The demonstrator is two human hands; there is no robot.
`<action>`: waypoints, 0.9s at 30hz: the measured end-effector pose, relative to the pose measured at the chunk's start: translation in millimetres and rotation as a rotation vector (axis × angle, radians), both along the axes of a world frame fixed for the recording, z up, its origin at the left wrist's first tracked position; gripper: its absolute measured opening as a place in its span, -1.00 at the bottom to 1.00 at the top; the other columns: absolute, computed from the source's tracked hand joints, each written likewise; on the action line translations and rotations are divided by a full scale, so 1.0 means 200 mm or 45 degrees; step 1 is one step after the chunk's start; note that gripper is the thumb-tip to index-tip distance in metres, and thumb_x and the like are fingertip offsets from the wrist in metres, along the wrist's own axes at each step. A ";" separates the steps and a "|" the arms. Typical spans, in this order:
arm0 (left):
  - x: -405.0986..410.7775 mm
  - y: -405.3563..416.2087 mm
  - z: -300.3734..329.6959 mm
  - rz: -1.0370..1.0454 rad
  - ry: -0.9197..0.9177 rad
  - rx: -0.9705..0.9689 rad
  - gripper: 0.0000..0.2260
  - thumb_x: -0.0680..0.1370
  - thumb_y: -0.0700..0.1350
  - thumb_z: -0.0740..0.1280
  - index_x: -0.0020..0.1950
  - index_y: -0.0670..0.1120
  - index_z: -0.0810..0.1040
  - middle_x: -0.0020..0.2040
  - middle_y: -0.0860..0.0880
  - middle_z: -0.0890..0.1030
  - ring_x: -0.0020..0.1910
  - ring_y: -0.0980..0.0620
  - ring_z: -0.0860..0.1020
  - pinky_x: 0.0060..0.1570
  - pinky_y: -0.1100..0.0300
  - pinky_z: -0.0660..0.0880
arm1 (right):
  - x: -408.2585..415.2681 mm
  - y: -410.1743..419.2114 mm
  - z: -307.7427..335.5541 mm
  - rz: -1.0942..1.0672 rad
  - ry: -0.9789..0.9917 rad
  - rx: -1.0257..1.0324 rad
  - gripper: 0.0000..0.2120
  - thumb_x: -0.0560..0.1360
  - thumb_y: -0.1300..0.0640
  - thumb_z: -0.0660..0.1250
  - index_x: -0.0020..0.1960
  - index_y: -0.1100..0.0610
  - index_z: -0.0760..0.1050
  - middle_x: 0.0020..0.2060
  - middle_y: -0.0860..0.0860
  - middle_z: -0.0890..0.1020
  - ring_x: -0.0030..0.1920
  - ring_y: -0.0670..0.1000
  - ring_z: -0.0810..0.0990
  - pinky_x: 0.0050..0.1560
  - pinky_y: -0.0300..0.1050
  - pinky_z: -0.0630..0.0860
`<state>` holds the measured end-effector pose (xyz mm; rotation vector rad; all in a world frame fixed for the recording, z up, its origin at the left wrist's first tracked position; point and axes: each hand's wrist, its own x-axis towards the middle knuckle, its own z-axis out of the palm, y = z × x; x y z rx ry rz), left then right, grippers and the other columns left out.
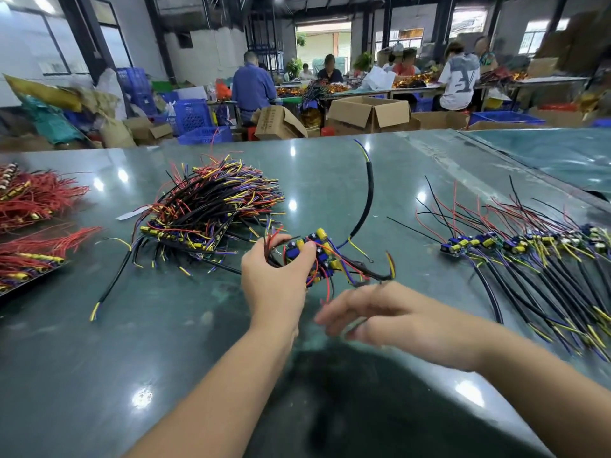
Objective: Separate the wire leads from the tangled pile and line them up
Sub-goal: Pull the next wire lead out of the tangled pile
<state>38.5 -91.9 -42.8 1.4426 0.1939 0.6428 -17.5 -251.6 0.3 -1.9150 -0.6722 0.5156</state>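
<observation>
Green and glossy, the surface (165, 342) carries several groups of wired parts. A tangled pile (211, 209) of black, red, yellow and purple leads lies left of centre, its ends fanning up and to the right. Just right of it, the left hand (276, 279) grips a small clump (317, 259) of boards with yellow capacitors, fingers curled over the top and thumb on the near side, with red and black leads poking out between them. One thick black lead (367, 200) arcs up and away from the clump toward the far edge. The right hand (390, 317) hovers just below and right of the clump, fingers loosely spread and motion-blurred; a thin dark lead seems to run beneath the fingers, but I cannot tell whether it is held. To the right, a row (529, 252) of separated pieces lies side by side, boards in line, thin red and black leads pointing away, thick black leads toward the near edge. At the far left sit bundles of red wires (36, 200). A single black lead (112, 279) lies alone near the pile.
</observation>
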 end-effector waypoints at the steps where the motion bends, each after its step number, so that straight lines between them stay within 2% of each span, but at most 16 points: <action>1: 0.00 0.00 0.01 0.026 -0.010 0.026 -0.72 0.16 0.11 0.50 -0.19 0.12 0.57 -0.04 -0.12 0.61 -0.16 -0.05 0.57 0.01 -0.17 0.57 | 0.01 -0.02 0.01 -0.091 0.000 -0.042 -0.72 0.32 0.22 0.19 -0.10 0.09 0.62 -0.13 0.03 0.68 -0.10 -0.10 0.62 -0.04 -0.29 0.52; 3: -0.01 0.01 0.02 0.037 -0.045 0.054 -0.68 0.19 0.08 0.51 -0.11 0.11 0.55 0.05 -0.13 0.58 -0.12 0.03 0.55 0.06 -0.15 0.56 | 0.08 -0.08 0.01 -0.462 0.002 -0.021 -0.75 0.37 0.35 0.17 -0.32 0.19 0.59 -0.27 0.18 0.66 -0.25 0.03 0.60 -0.17 -0.16 0.52; 4: -0.01 0.01 0.03 0.007 -0.065 0.034 -0.64 0.19 0.09 0.52 -0.08 0.10 0.54 0.06 -0.11 0.58 -0.11 0.04 0.54 0.07 -0.15 0.55 | 0.11 -0.11 0.00 -0.659 -0.002 0.024 -0.72 0.40 0.40 0.15 -0.35 0.23 0.57 -0.31 0.21 0.64 -0.29 0.06 0.58 -0.22 -0.13 0.52; 6: -0.02 0.00 0.04 -0.103 -0.098 -0.005 -0.56 0.17 0.10 0.53 -0.02 0.09 0.52 0.05 -0.05 0.58 -0.04 0.03 0.54 0.10 -0.19 0.53 | 0.16 -0.15 -0.02 -0.904 0.164 0.265 -0.75 0.46 0.36 0.12 -0.23 0.27 0.56 -0.32 0.16 0.62 -0.33 0.07 0.59 -0.30 -0.15 0.55; 8: -0.03 -0.02 0.05 -0.192 -0.134 0.004 -0.54 0.18 0.10 0.54 0.02 0.10 0.51 0.03 0.01 0.57 0.02 0.00 0.54 0.17 -0.23 0.48 | 0.18 -0.15 -0.02 -0.818 0.591 0.650 -0.69 0.48 0.19 0.09 -0.07 0.28 0.58 -0.20 0.17 0.66 -0.29 0.13 0.65 -0.29 -0.09 0.60; 10: -0.03 -0.03 0.06 -0.271 -0.184 -0.058 -0.52 0.19 0.06 0.55 0.05 0.10 0.49 0.03 0.00 0.55 0.03 -0.02 0.53 0.20 -0.28 0.44 | 0.17 -0.16 -0.02 -0.568 0.912 0.933 -0.54 0.42 0.02 0.08 0.04 0.28 0.60 0.01 0.23 0.65 -0.08 0.24 0.65 -0.06 0.08 0.57; 11: -0.02 -0.03 0.06 -0.318 -0.215 -0.113 -0.50 0.19 0.04 0.56 0.07 0.07 0.47 0.04 -0.03 0.54 0.05 -0.05 0.53 0.21 -0.30 0.42 | 0.17 -0.17 -0.03 -0.454 0.960 0.967 -0.47 0.41 -0.06 0.09 0.12 0.27 0.59 0.11 0.23 0.62 0.02 0.27 0.62 0.03 0.10 0.52; 13: 0.00 -0.01 0.05 -0.417 -0.312 -0.176 -0.48 0.23 -0.03 0.55 0.12 0.03 0.44 0.04 0.00 0.55 0.05 -0.02 0.53 0.20 -0.27 0.44 | 0.17 -0.20 -0.02 -0.271 0.987 0.983 -0.32 0.42 -0.25 0.11 0.27 0.25 0.52 0.25 0.21 0.54 0.09 0.26 0.59 0.03 0.07 0.46; 15: 0.00 0.00 0.05 -0.492 -0.402 -0.132 -0.45 0.27 -0.13 0.54 0.18 -0.03 0.41 0.05 0.08 0.57 0.07 0.07 0.54 0.15 -0.06 0.51 | 0.17 -0.21 -0.01 -0.217 0.991 1.022 -0.28 0.39 -0.31 0.22 0.33 0.19 0.48 0.28 0.22 0.52 0.11 0.27 0.58 0.09 0.06 0.46; 17: 0.00 0.01 0.05 -0.549 -0.446 0.018 -0.44 0.32 -0.26 0.50 0.23 -0.05 0.36 0.08 0.24 0.59 0.10 0.25 0.54 0.10 0.30 0.50 | 0.15 -0.18 -0.01 -0.275 0.916 1.027 -0.42 0.40 -0.19 0.32 0.29 0.13 0.53 0.22 0.25 0.56 0.10 0.25 0.60 0.13 0.03 0.54; 19: 0.00 0.01 0.05 -0.591 -0.467 0.161 -0.40 0.34 -0.30 0.47 0.29 -0.06 0.32 0.11 0.30 0.58 0.11 0.38 0.51 0.04 0.48 0.42 | 0.14 -0.13 -0.03 -0.409 0.733 1.030 -0.55 0.38 -0.01 0.37 0.17 0.23 0.59 0.10 0.24 0.63 0.02 0.17 0.64 0.03 -0.05 0.61; 21: 0.00 0.02 0.07 -0.586 -0.424 0.214 -0.32 0.30 -0.17 0.52 0.34 -0.03 0.28 0.13 0.31 0.57 0.13 0.35 0.51 0.09 0.42 0.43 | 0.14 -0.09 -0.06 -0.547 0.501 1.081 -0.67 0.32 0.15 0.39 0.03 0.30 0.60 -0.07 0.20 0.68 -0.11 0.09 0.66 -0.04 -0.13 0.62; 24: -0.03 0.01 0.08 -0.428 -0.117 0.189 -0.17 0.19 0.17 0.50 0.38 0.03 0.26 0.29 0.14 0.50 0.23 0.05 0.52 0.26 0.07 0.43 | 0.15 -0.05 -0.07 -0.688 0.267 1.225 -0.79 0.24 0.25 0.40 -0.12 0.24 0.63 -0.23 0.13 0.70 -0.20 0.02 0.65 -0.01 -0.16 0.55; 25: -0.04 0.00 0.08 -0.367 0.042 0.169 -0.14 0.17 0.27 0.50 0.36 -0.03 0.30 0.24 0.05 0.52 0.18 0.01 0.54 0.22 0.04 0.47 | 0.15 -0.05 -0.07 -0.727 0.158 1.241 -0.79 0.23 0.24 0.42 -0.13 0.21 0.64 -0.22 0.12 0.70 -0.17 0.02 0.64 0.03 -0.16 0.52; 27: -0.06 -0.01 0.09 -0.470 0.260 0.007 -0.22 0.21 0.34 0.47 0.23 -0.15 0.46 0.00 -0.05 0.58 -0.10 0.06 0.61 -0.07 0.17 0.58 | 0.15 -0.04 -0.07 -0.798 -0.205 1.139 -0.81 0.25 0.24 0.45 -0.13 0.14 0.67 -0.14 0.10 0.69 -0.11 -0.02 0.64 0.04 -0.20 0.51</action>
